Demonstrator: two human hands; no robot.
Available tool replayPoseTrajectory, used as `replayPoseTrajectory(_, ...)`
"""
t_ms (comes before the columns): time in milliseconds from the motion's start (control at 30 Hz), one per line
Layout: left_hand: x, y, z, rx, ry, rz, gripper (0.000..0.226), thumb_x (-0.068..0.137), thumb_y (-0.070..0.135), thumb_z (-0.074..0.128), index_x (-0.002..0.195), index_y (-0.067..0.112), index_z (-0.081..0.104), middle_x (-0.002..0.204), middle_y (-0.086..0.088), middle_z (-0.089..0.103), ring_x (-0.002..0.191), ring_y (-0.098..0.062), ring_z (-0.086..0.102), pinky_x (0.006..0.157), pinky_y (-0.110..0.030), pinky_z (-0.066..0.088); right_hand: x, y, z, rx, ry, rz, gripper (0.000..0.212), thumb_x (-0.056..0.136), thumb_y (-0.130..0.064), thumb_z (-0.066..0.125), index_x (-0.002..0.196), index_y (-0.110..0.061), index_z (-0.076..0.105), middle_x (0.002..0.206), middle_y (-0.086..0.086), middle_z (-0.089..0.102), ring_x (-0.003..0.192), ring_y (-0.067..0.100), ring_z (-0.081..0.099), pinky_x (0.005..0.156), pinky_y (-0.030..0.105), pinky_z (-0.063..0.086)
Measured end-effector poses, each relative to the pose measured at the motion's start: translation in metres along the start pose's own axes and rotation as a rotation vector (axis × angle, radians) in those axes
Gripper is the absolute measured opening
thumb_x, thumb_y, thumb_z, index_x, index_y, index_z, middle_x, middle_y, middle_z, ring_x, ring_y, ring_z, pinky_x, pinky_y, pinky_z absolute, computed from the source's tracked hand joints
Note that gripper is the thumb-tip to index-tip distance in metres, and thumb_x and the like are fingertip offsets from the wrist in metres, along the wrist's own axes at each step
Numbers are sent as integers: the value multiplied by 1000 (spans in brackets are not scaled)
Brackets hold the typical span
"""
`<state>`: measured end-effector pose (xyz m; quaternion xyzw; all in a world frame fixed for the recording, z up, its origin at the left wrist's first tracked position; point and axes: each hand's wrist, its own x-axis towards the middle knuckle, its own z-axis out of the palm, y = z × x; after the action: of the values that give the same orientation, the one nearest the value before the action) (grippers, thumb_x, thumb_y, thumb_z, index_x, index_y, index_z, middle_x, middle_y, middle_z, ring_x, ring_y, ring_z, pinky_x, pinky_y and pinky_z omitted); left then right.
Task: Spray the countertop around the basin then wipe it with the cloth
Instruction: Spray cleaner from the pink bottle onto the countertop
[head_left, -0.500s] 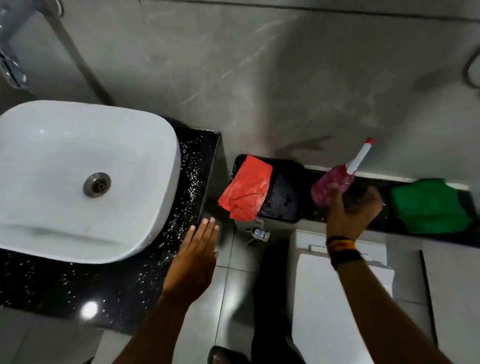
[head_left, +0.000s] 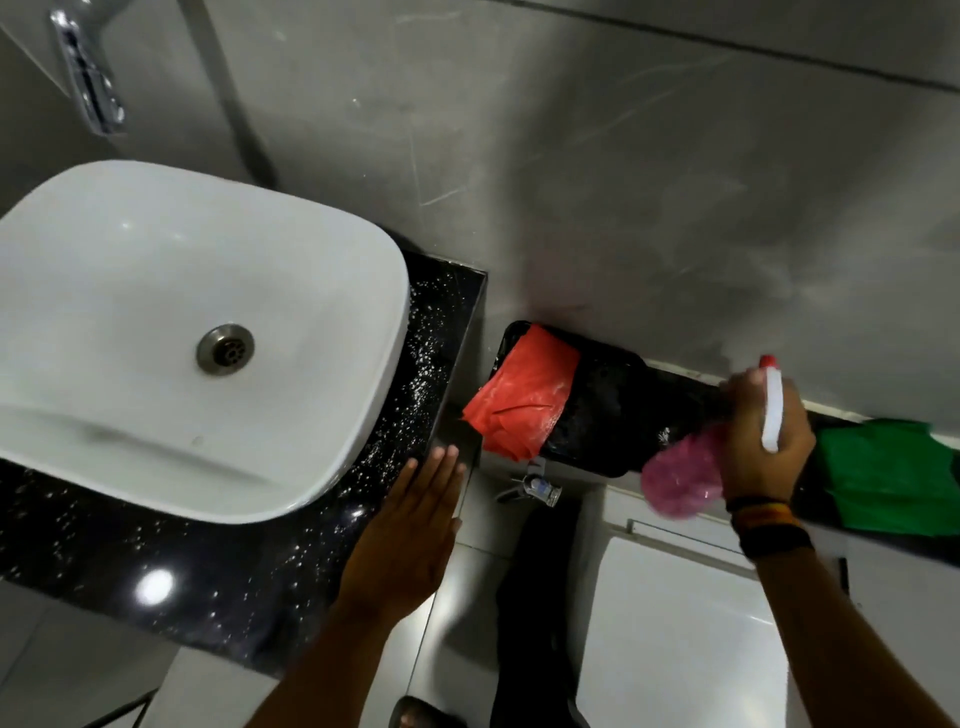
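- Head view: the white basin (head_left: 171, 332) sits on the black speckled countertop (head_left: 208, 582), which is dotted with white droplets to the basin's right and front.
- The left hand (head_left: 410, 530) hovers flat over the countertop's right edge, just right of the basin, fingers straight and pressed together, holding nothing.
- Well to the right of the basin, the right hand (head_left: 763, 441) is wrapped around the neck of the spray bottle (head_left: 685, 473); its pink body tilts down to the left and its white nozzle with a red tip points up.
- The green cloth (head_left: 893, 478) lies on a dark ledge (head_left: 685, 384) far right of the basin, just beyond the right hand.
- Between the basin and the bottle stands a black bin (head_left: 602, 410) with a red bag (head_left: 519, 400) draped over its left rim.
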<state>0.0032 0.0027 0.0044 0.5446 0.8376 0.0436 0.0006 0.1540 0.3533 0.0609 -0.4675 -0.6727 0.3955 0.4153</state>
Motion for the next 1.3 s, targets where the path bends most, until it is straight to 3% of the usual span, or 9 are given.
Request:
replayPoseTrajectory(67,-2,-1,2,-19,-3,-2,59,111,30,26,162,-1,30,173,-19,26,162,-33,19,130,-51,18,-31,-3,-6,26,-119,38,49,102,-57,53,83,-16,72,79,10,73,73,25,70,69,37,59)
replayPoseTrajectory(133,-3,-2,3,-17,-7,-1,60,112,31,25,163,0,27,174,-19,22,163,-33,14,132,-51,14,-63,-5,-5,48,-227,160,53,98,-64,54,79,-19,73,73,3,76,67,18,73,63,30,60)
replayPoseTrajectory(267,-3,-2,5,13,-4,5,62,110,29,30,164,0,23,174,-21,19,164,-34,10,133,-51,8,-115,-2,8,-56,-391,306,64,96,-63,56,61,-10,69,60,10,72,57,23,73,58,29,58)
replayPoseTrajectory(367,-3,-2,6,22,4,5,62,110,30,31,164,0,24,174,-21,21,164,-34,12,133,-51,9,-134,-8,13,-63,-418,356,62,97,-60,56,54,-16,64,49,2,67,45,9,66,49,14,49)
replayPoseTrajectory(500,-2,-2,5,18,-4,0,63,109,30,33,163,0,26,174,-21,21,163,-34,15,132,-52,12,-139,-13,15,46,-433,464,54,98,-53,61,57,-19,67,50,2,67,45,12,67,45,17,50)
replayPoseTrajectory(800,-3,-3,4,1,9,2,63,109,30,33,164,1,24,175,-19,19,164,-32,11,133,-50,10,-153,-14,2,0,-394,456,61,96,-59,59,58,-13,66,50,5,65,43,16,65,45,22,52)
replayPoseTrajectory(1000,-4,-3,4,-17,20,7,64,108,28,37,164,1,23,175,-19,19,164,-32,12,132,-51,14,-172,-16,-7,-2,-487,461,59,95,-58,58,62,-9,68,53,7,67,47,18,67,46,22,52)
replayPoseTrajectory(1133,-5,-4,4,-35,19,13,65,107,28,40,164,1,23,175,-19,19,164,-32,12,131,-52,18,-184,-19,-13,-38,-563,395,52,96,-55,57,58,-21,64,52,1,65,46,9,64,48,14,48)
replayPoseTrajectory(1300,-5,-4,5,-48,23,13,64,108,29,35,165,2,22,175,-18,18,164,-32,12,132,-52,17,-188,-19,-17,-72,-582,373,58,95,-60,55,57,-16,62,54,10,66,48,16,67,49,18,52)
